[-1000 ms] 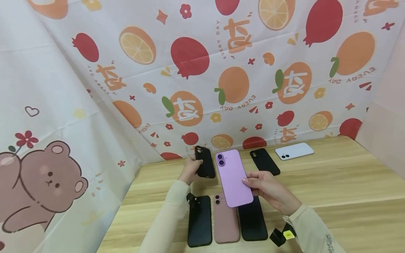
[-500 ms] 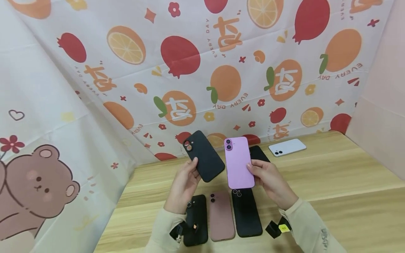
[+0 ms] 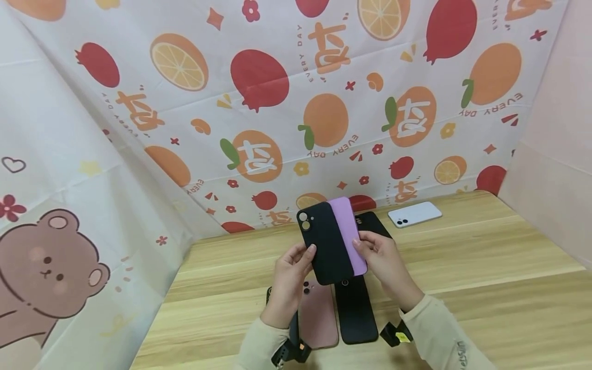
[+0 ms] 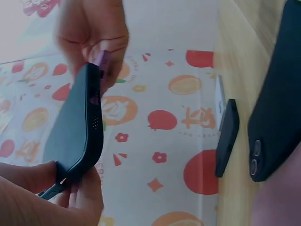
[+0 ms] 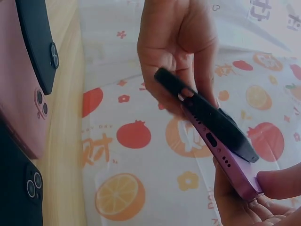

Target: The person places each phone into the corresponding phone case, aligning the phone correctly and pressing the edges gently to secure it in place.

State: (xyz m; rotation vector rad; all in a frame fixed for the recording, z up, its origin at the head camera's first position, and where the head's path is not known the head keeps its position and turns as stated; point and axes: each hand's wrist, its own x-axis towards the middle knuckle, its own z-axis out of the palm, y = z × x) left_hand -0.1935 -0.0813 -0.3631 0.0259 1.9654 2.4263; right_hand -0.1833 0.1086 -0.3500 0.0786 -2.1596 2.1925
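In the head view my left hand (image 3: 290, 280) grips a black phone case (image 3: 326, 244) by its left edge, thumb over the case's back. My right hand (image 3: 385, 259) pinches a purple phone (image 3: 346, 226) at its right edge. Both are held up above the table, the case overlapping the phone's left part and hiding its cameras. The right wrist view shows the phone's bottom edge with its charging port, and the case lying askew along the phone's back. From the left wrist, the case's bottom edge with its speaker holes faces the camera.
On the wooden table (image 3: 485, 262) below lie a pink phone (image 3: 319, 318), a black one (image 3: 356, 313) and another dark one, mostly hidden by my left arm. Farther back are a black case (image 3: 374, 224) and a white phone (image 3: 414, 214), before a fruit-print curtain (image 3: 259, 82).
My left hand has picked the black case up from the back of the table and brought it rightward over the purple phone. My right hand keeps hold of the phone.
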